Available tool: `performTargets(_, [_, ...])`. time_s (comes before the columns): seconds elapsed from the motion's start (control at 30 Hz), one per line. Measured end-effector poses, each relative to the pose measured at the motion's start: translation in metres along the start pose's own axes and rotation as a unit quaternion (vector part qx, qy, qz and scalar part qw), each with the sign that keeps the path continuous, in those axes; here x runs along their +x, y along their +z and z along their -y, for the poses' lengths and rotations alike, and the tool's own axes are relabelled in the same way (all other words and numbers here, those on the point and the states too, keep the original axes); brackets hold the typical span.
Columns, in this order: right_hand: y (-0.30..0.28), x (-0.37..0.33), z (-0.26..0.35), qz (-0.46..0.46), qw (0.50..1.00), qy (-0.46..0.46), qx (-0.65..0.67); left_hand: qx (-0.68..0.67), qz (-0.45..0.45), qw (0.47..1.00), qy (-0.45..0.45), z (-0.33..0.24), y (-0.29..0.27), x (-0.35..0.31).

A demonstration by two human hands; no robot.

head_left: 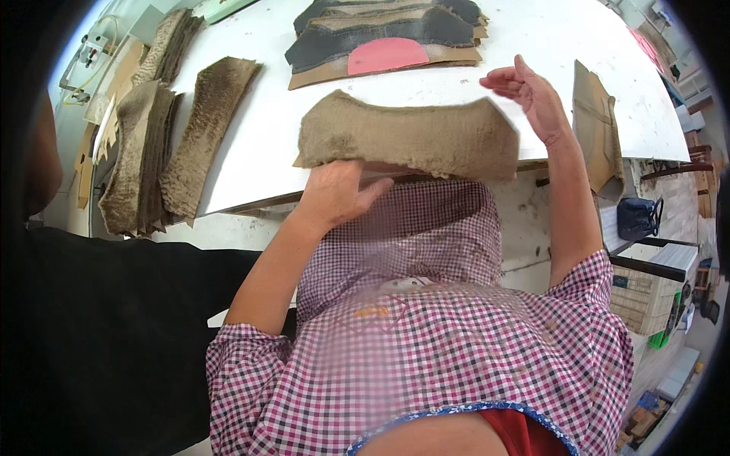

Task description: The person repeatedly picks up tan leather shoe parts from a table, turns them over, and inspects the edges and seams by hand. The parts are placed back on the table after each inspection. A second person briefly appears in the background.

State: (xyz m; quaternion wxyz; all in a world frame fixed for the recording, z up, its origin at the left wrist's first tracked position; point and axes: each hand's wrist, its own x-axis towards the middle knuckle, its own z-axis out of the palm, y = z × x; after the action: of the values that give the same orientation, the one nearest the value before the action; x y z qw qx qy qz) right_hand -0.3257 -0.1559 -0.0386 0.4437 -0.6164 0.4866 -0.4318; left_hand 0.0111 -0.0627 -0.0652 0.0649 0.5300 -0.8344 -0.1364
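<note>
A brown fuzzy felt-like panel (411, 135) with a curved far edge lies at the table's near edge, its front part reaching over the rim. My left hand (331, 193) is at its near left edge. The fingertips go out of sight under the panel, while the thumb stretches away to the right. Something pinkish shows in the shadow beneath that edge. My right hand (531, 99) is raised off the panel's far right corner, palm turned inward and fingers extended, holding nothing.
Dark-faced panels, the front one with a pink half-round patch (388, 56), are stacked at the back of the white table (547, 30). Brown panels (141, 156) pile up at the left, with a single panel (209, 129) beside them. Another panel (597, 129) lies right. A black sleeve (137, 304) is close on my left.
</note>
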Motion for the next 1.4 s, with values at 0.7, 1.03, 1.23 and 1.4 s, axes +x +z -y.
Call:
performTargets(0.7, [0.142,-0.055,-0.005,0.113,0.859,-0.138,-0.479,-0.337,-0.119,0.906,-0.227,0.069,-0.029,0.033])
performTargets(1.03, [0.144,-0.059,-0.005,0.099,0.87,-0.169,-0.452,-0.07,-0.251,0.959,-0.11,0.063,-0.002,0.033])
performTargets(1.23, [0.16,-0.058,0.006,0.094,0.88,-0.168,-0.434,-0.156,-0.192,0.959,-0.138,0.064,-0.014,0.036])
performTargets(1.4, [0.168,-0.053,-0.013,0.098,0.849,-0.18,-0.486,-0.118,-0.189,0.961,-0.165,0.064,-0.008,0.041])
